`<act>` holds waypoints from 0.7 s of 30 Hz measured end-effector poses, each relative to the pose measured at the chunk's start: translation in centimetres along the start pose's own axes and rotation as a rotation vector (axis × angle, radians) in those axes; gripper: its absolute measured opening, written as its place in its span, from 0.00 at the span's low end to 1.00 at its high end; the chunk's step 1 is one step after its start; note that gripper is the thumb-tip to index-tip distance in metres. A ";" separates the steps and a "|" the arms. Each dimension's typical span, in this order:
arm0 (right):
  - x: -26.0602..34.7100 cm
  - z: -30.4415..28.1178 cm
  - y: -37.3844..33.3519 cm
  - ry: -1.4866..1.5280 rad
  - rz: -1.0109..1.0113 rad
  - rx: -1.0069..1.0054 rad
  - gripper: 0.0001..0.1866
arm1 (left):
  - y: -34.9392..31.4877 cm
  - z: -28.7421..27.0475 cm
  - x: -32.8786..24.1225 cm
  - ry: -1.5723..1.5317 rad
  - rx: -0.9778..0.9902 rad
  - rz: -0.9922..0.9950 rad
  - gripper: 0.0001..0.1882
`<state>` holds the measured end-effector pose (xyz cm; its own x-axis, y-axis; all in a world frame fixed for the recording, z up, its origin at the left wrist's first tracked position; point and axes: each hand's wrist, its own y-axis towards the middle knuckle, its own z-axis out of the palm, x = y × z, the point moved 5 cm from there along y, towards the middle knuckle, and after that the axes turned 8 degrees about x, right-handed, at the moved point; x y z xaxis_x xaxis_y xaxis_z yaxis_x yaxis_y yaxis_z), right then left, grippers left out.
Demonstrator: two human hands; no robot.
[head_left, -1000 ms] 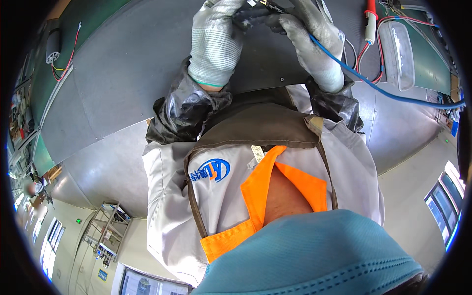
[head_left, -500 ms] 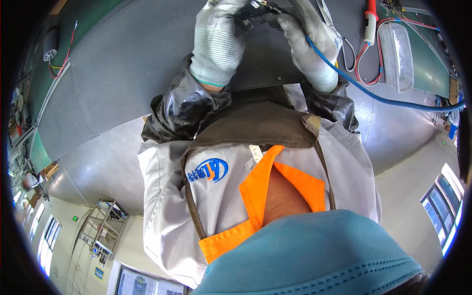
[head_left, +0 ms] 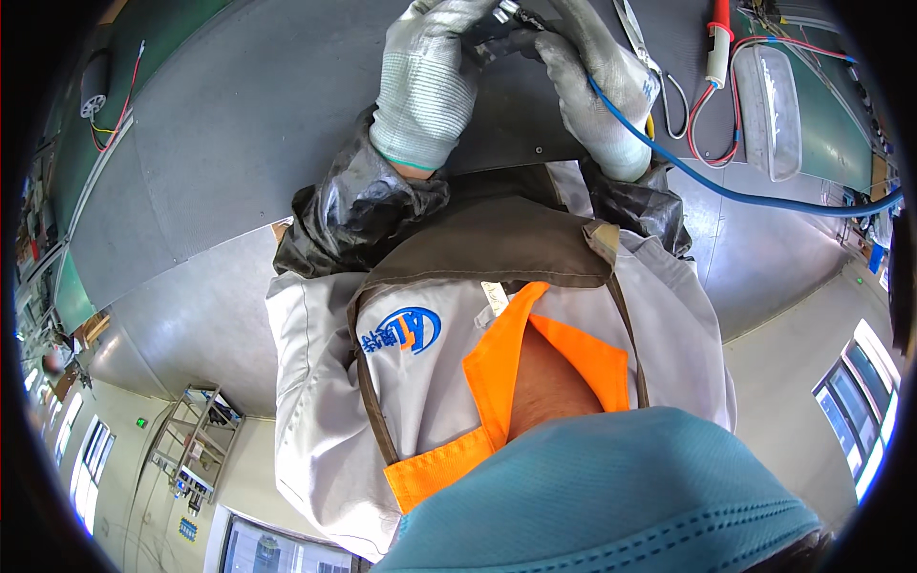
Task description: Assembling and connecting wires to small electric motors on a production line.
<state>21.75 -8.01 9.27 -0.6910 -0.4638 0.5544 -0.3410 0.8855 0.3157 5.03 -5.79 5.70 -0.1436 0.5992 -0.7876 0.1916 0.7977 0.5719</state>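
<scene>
Round blue cable [head_left: 721,187], likely springy, best held near its end: right hand [head_left: 602,95] pinches it; left hand [head_left: 435,72], grip unclear.

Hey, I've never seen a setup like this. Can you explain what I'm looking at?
There's no robot here, just a person in pale gloves. A head-worn fisheye camera looks down, so edges bend and the chest fills the middle. At the top, the left hand and right hand seem to hold a small dark part; the fingertips are hard to make out. A blue cable runs to the right hand. On the dark worktop lie a clear tray, a red-and-white tool and a wired cylinder.
</scene>
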 end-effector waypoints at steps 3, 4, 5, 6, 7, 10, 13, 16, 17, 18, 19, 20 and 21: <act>-0.6 0.6 -0.4 -0.009 -0.029 -0.077 0.29 | 0.6 -0.2 -0.5 0.072 0.143 0.098 0.15; -1.0 1.1 -0.4 -0.004 -0.028 -0.082 0.29 | 0.5 -0.4 0.8 -0.196 0.222 -0.194 0.15; -1.3 1.8 -0.2 0.058 -0.046 -0.058 0.30 | -0.2 0.1 1.8 -0.466 0.297 -0.487 0.16; -1.5 2.0 -0.1 0.099 -0.051 -0.037 0.30 | 0.0 -0.2 0.7 -0.009 0.280 -0.313 0.14; -1.3 2.2 0.1 0.130 -0.106 -0.053 0.31 | 0.2 0.4 -0.5 0.433 0.245 -0.118 0.13; -1.2 2.3 0.4 0.223 -0.182 -0.116 0.31 | -0.6 0.8 0.3 0.365 0.202 0.066 0.15; -2.3 2.6 0.5 0.268 -0.089 -0.042 0.31 | -1.4 1.7 3.9 0.038 0.217 -0.297 0.14; -3.6 3.2 0.5 0.427 0.247 0.133 0.33 | -2.2 3.2 8.7 -0.660 0.025 -0.578 0.16; -4.0 2.1 0.8 0.420 0.249 0.127 0.33 | -2.5 3.3 9.4 -0.666 0.030 -0.574 0.16; -4.2 0.8 1.1 0.265 0.125 0.224 0.34 | -2.8 3.8 9.2 -1.012 0.008 -0.674 0.16; -4.6 -0.5 0.8 0.100 0.012 0.314 0.35 | -3.0 4.7 8.8 -1.371 -0.003 -0.769 0.16; -6.7 -1.6 0.6 0.100 0.001 0.173 0.33 | -2.6 4.8 8.7 -1.381 0.006 -0.767 0.16; -9.4 -2.8 -0.1 0.209 0.157 -0.036 0.30 | -2.1 4.5 8.9 -1.366 -0.006 -0.749 0.15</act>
<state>30.10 -3.79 6.17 -0.5858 -0.3199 0.7446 -0.2145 0.9472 0.2382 7.69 -2.48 -3.52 0.7599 -0.4335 -0.4844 0.4787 0.8773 -0.0341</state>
